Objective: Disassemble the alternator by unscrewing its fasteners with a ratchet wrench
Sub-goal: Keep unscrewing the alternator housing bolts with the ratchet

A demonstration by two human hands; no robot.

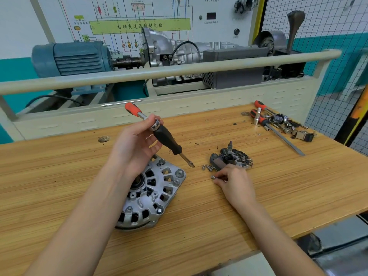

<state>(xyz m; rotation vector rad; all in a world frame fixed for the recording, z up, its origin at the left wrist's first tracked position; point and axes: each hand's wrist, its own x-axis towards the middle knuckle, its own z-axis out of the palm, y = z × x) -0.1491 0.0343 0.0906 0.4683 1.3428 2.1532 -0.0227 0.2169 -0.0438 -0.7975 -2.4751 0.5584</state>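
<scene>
- Spanning the lower frame: one wooden workbench (59, 170), striped light grain, dark specks scattered across its right half, one round knot-like mark (104, 138) near the back edge.
- Behind the bench — one cream metal rail (179, 70) and a louvred cream panel below it.
- Beyond the rail: one blue electric motor (69, 58) coupled to one silver gearbox (173, 48), with a grey box (233, 66) to its right.
- Back wall: one wiring-diagram board (139, 24) with a green banner; teal and white tiled wall at right, behind a wire grid.
- One alternator (151, 194), silver housing, lying on the bench beneath the left forearm.
- One ratchet wrench (145, 116), orange grip, chrome head, with a black-handled driver piece (169, 142) hanging from the head, its tip angled down toward the bench.
- Left hand (135, 144): raised above the alternator, fingers curled around the ratchet head.
- Right hand (235, 182): resting on the bench, fingertips pinching one small metal fastener (214, 177).
- One dark rectifier assembly (231, 158), removed, just beyond the right hand.
- Loose screws (207, 167) beside it — about three; exact count unclear.
- Far right: a tool pile (278, 120) with two more orange-handled tools, sockets and small parts, uncounted.
</scene>
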